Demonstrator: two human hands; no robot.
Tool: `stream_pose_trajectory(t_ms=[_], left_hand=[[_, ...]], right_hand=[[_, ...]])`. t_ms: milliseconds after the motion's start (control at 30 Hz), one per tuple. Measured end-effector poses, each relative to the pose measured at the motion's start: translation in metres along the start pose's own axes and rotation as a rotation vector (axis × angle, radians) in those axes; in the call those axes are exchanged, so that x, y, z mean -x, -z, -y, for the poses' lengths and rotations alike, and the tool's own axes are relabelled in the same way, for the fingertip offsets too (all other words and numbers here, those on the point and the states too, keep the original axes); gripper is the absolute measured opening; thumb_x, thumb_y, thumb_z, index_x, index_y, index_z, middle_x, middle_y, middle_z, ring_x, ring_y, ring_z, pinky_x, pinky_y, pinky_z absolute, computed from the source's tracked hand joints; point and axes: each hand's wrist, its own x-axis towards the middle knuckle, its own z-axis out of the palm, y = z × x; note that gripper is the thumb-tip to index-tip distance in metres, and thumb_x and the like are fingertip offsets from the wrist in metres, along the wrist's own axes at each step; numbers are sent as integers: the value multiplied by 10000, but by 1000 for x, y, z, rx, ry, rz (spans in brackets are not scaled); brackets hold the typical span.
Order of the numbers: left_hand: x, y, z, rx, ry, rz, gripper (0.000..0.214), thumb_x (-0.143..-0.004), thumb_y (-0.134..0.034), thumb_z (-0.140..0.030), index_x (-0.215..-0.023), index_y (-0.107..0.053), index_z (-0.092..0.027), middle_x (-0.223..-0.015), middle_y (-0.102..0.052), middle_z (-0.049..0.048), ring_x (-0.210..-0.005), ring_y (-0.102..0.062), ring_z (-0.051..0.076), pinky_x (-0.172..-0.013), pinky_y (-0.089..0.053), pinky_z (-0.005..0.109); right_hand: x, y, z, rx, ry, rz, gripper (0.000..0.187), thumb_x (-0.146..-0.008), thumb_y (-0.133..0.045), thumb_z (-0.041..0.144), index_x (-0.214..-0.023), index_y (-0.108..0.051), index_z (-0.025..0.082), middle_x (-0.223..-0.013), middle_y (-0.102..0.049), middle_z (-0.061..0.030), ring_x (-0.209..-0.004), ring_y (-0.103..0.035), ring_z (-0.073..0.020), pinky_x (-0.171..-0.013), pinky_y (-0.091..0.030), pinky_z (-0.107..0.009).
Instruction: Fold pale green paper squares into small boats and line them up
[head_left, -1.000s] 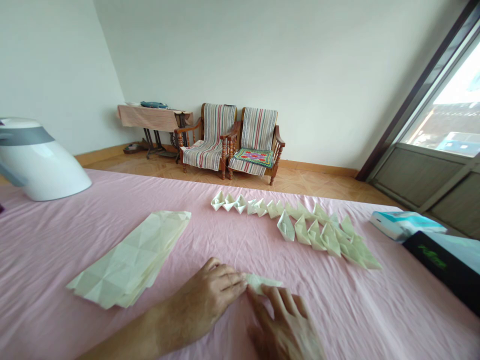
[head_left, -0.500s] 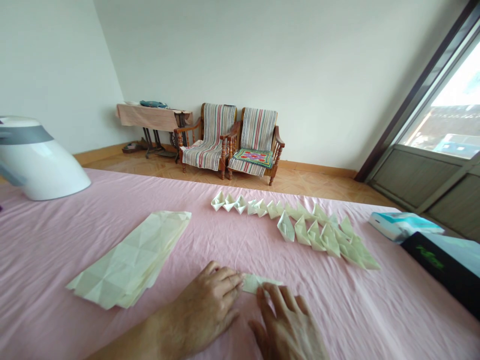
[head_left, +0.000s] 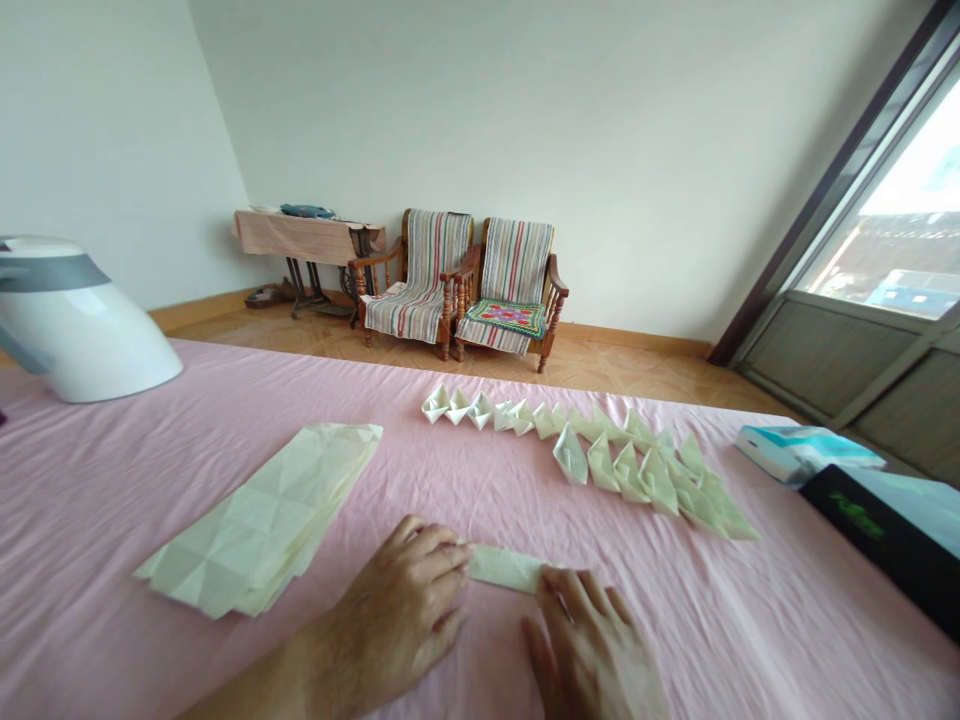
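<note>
A narrow strip of folded pale paper [head_left: 506, 568] lies flat on the pink cloth between my hands. My left hand [head_left: 409, 610] holds its left end down, fingers bent and close together. At the other end, the fingertips of my right hand [head_left: 589, 635] press on the strip, with the fingers stretched forward and the thumb apart. Both ends of the strip are covered by fingers. To the left lies a stack of creased paper sheets [head_left: 262, 520]. Beyond the strip, several folded paper boats [head_left: 630, 470] stand in two rows.
On the pink-covered table [head_left: 420, 470] a white and grey jug [head_left: 112, 335] stands at the far left. At the right edge are a blue and white packet [head_left: 814, 447] and a black box [head_left: 870, 525]. Two wooden armchairs [head_left: 510, 285] stand against the wall.
My right hand has slid right along the strip to its end. My left hand has shifted slightly left, so more of the strip shows between them.
</note>
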Motion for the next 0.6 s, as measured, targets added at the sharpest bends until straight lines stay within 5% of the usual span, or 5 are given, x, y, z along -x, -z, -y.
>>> stream_pose_trajectory(t_ms=[200, 333, 600], left_hand=[[-2, 1, -5, -56, -10, 93, 231, -903, -559, -131, -1128, -587, -176, -1097, -646, 38, -1016, -541, 229, -920, -351, 407], [-3, 4, -7, -116, -51, 124, 225, -941, -533, -168, -1160, -576, -194, -1088, -635, 39, -990, -545, 228, -897, -358, 403], [-4, 3, -5, -115, -25, 61, 81, -901, -554, -167, -895, -632, -185, -949, -636, 29, -920, -551, 220, -877, -363, 398]], right_hand=[[-8, -5, 10, -188, 48, -120, 321, -831, -503, 163, -1141, -579, 203, -964, -667, -47, -800, -610, -212, -696, -450, -344], [-8, -9, 12, -153, 95, -61, 400, -816, -550, 176, -1214, -556, 224, -1055, -663, -51, -850, -624, -216, -697, -469, -331], [-6, -3, 3, -86, 50, -22, 295, -818, -555, 172, -1104, -589, 235, -1069, -661, -49, -851, -619, -240, -653, -440, -358]])
